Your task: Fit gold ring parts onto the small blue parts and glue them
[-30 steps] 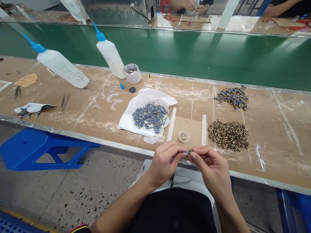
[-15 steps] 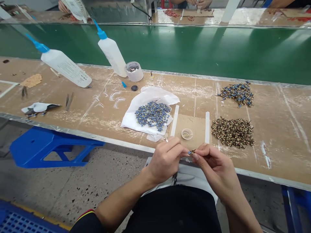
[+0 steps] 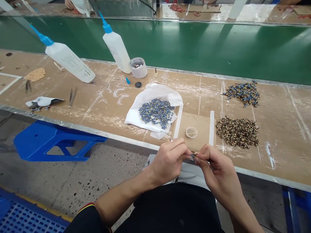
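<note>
My left hand (image 3: 168, 160) is closed in a pinch on a small blue piece (image 3: 192, 155). Against it, the fingertips of my right hand (image 3: 217, 166) pinch a small dark-and-tan piece (image 3: 195, 154); the two pieces meet between my hands, their join too small to make out. Just beyond lies a small clear cup (image 3: 191, 132) with a thin stick across it. A heap of small blue-and-yellow pieces (image 3: 156, 111) rests on white paper (image 3: 133, 113). To the right are a pile of dark-and-tan pieces (image 3: 237, 132) and a pile of blue-and-dark pieces (image 3: 243, 93).
Two white bottles with blue nozzles (image 3: 70, 61) (image 3: 117, 50) and a tape roll (image 3: 138, 68) stand at the back left. Tweezers (image 3: 72, 96) lie on the table. A green belt (image 3: 184, 48) runs behind, with other people's hands beyond. A blue stool (image 3: 53, 142) sits below.
The whole view has shifted slightly right and up in the picture. My hands remain together, pinching the small pieces, with only slight finger movement.
</note>
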Motion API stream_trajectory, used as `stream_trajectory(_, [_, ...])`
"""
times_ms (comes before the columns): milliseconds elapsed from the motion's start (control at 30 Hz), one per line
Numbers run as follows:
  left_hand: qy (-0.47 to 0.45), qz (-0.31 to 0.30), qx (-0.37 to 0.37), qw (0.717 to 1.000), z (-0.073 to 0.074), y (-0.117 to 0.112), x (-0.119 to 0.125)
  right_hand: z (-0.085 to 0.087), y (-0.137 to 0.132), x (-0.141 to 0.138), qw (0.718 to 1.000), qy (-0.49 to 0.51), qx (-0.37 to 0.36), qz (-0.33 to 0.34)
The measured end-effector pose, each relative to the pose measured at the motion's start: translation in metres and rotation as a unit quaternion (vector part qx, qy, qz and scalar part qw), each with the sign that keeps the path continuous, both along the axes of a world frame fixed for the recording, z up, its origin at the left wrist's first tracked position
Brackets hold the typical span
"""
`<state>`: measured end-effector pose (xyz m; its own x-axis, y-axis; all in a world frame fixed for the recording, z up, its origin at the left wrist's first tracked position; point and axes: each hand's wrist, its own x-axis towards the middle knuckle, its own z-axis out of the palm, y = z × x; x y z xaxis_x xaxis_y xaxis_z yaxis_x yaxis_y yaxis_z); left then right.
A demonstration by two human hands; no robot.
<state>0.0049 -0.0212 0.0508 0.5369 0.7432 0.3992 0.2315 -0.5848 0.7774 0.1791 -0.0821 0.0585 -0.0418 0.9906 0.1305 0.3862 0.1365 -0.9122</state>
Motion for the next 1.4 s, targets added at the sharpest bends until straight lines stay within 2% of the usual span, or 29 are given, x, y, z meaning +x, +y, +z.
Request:
stream_trajectory(167, [0.002, -0.015, 0.003, 1.000, 0.001, -0.003, -0.006, 0.001, 0.000, -0.004, 1.000, -0.003, 0.004, 0.026])
stream_trajectory(433, [0.018, -0.004, -0.069, 0.997, 0.002, -0.005, -0.015, -0.006, 0.002, -0.005, 0.998, -0.058, -0.011, 0.039])
stream_trajectory(533, [0.031, -0.012, -0.097, 0.995, -0.001, -0.001, -0.018, -0.006, 0.008, -0.003, 0.997, -0.052, -0.023, 0.051])
stream_trajectory(700, [0.039, -0.049, -0.130, 0.990, -0.013, 0.004, -0.016, -0.012, 0.010, 0.000, 0.998, -0.006, -0.054, 0.012])
stream_trajectory(833, [0.067, -0.063, -0.117, 0.989, -0.022, 0.006, -0.013, -0.023, 0.006, 0.002, 0.991, 0.067, -0.114, -0.010])
stream_trajectory(933, [0.077, -0.070, -0.101, 0.989, -0.025, 0.009, -0.012, -0.032, 0.007, 0.005, 0.978, 0.133, -0.161, -0.029])
stream_trajectory(1033, [0.095, -0.077, -0.078, 0.989, -0.026, 0.015, -0.011, -0.037, 0.010, 0.009, 0.970, 0.156, -0.183, -0.024])
stream_trajectory(1267, [0.142, -0.089, -0.008, 0.986, -0.033, 0.028, -0.005, -0.046, 0.017, 0.014, 0.981, 0.122, -0.149, 0.003])
stream_trajectory(1400, [0.154, -0.089, 0.018, 0.984, -0.039, 0.028, 0.000, -0.052, 0.016, 0.013, 0.988, 0.099, -0.114, 0.010])
